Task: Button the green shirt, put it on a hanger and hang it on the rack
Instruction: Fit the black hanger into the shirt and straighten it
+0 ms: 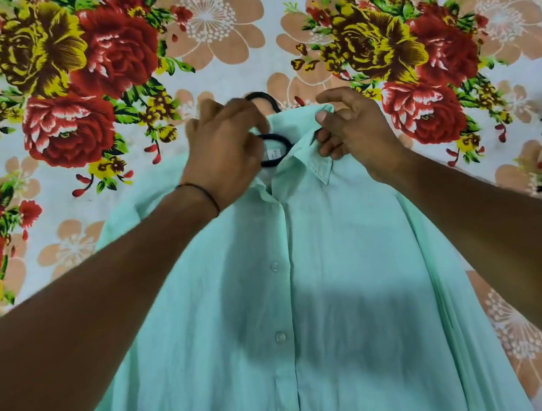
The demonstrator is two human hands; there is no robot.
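- Fingers (331, 95) of the right hand (355, 132) pinch the far collar edge of the green shirt (336, 265) between thumb and forefinger, the rest loosely curled.
- Left hand (227, 153) curls its fingers down at the collar opening by the black hanger (275, 136); its back hides what they grasp.
- Shirt lies front up, pale mint, placket closed, white buttons (280, 336) showing.
- Hanger's hook pokes out beyond the collar.
- Bedsheet (113, 54) beneath: white with red, yellow and peach flowers, spreading to the far edge.
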